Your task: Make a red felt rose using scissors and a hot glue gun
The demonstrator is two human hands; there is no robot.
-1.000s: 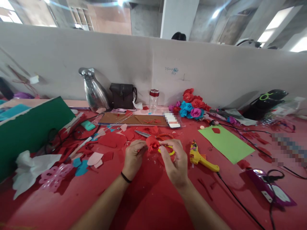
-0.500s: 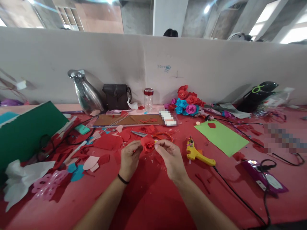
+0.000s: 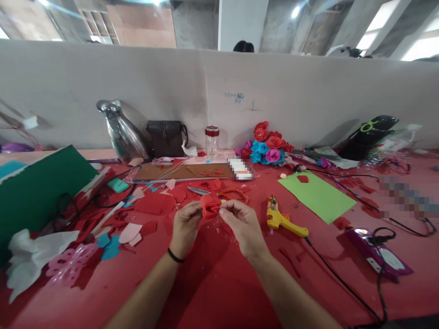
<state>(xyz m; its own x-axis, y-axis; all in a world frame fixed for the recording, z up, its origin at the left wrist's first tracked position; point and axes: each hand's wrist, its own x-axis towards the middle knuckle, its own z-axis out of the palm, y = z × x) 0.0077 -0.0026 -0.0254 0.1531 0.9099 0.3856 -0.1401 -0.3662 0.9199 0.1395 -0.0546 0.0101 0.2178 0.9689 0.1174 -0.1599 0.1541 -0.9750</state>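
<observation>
A red paper flower (image 3: 210, 206) is held up between both hands, over the middle of the red table. My left hand (image 3: 187, 225) grips it from the left with bent fingers, which partly hide that edge. My right hand (image 3: 244, 225) pinches a petal on the right side between thumb and forefinger. Just behind the flower lie scissors with orange handles (image 3: 236, 195), partly covered by the hands. Loose red paper pieces (image 3: 154, 203) are scattered left of them. To the right of my right hand rests a yellow glue gun (image 3: 284, 221).
A green sheet (image 3: 317, 194) and a purple power strip (image 3: 379, 253) with a trailing cord lie to the right. Finished paper flowers (image 3: 269, 148) are heaped at the back. A steel jug (image 3: 121, 132), dark bag (image 3: 166, 139) and glass jar (image 3: 212, 142) stand along the partition.
The flower has shifted and turned slightly between the fingers, its folded centre now a little further left. Both hands stay in nearly the same place.
</observation>
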